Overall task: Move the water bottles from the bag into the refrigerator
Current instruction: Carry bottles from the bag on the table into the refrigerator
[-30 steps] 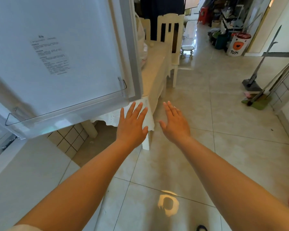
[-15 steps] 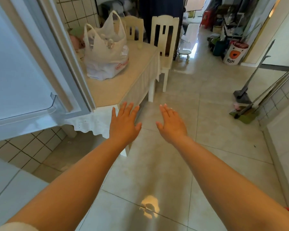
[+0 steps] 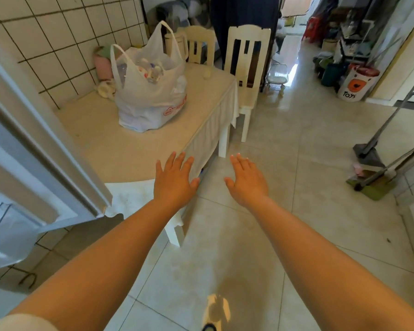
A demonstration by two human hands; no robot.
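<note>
White plastic bag: upright on the cream table, ahead and to the left of both hands, well apart from them; clear water bottles show through its open top.
Left hand: flat, fingers spread, holding nothing, over the table's near corner.
Right hand: flat and empty, above the tiled floor.
White refrigerator door: open, left of the left arm.

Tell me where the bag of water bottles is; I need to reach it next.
In the head view the white plastic bag stands upper left, on the table by the tiled wall, beyond the left hand.
</note>
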